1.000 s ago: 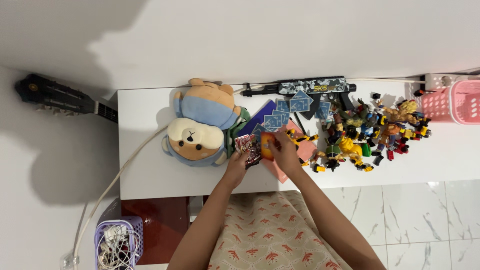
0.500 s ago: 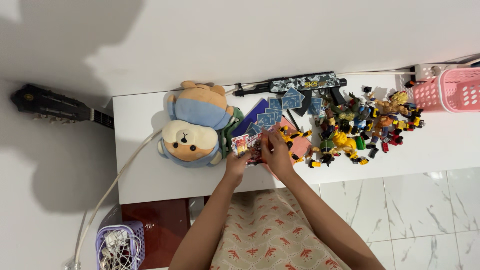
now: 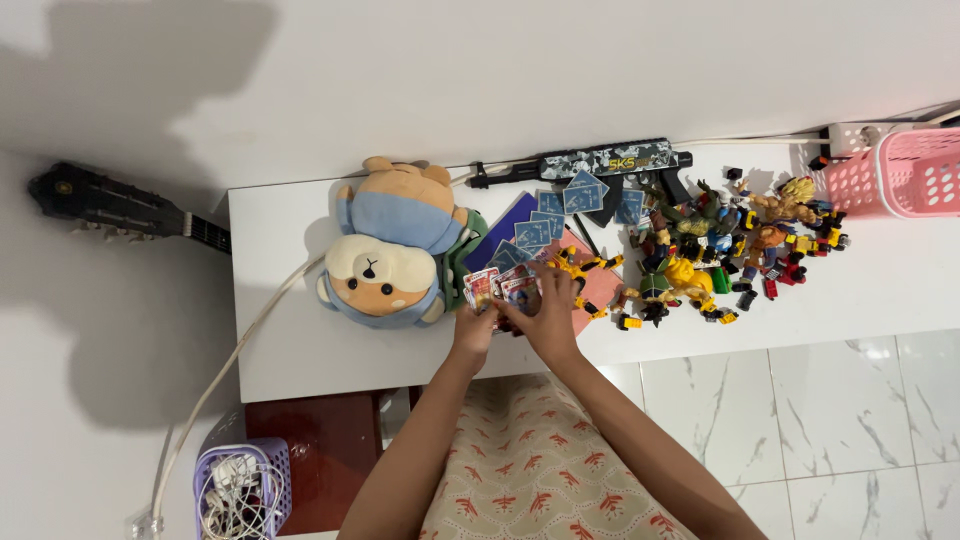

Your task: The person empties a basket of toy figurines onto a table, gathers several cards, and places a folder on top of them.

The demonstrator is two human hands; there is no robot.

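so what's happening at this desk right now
A person seated at the white table holds a fanned bunch of red-and-white picture cards with both hands, left hand and right hand together on it. Beside them lie a tan plush bear in blue, scattered blue-backed cards and a heap of colourful toy figures.

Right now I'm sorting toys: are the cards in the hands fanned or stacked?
Fanned: the cards spread side by side between left hand and right hand.

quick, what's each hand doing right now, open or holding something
Left hand: closed on a fan of picture cards.
Right hand: fingers closed on the same cards from the other side, beside the plush bear.
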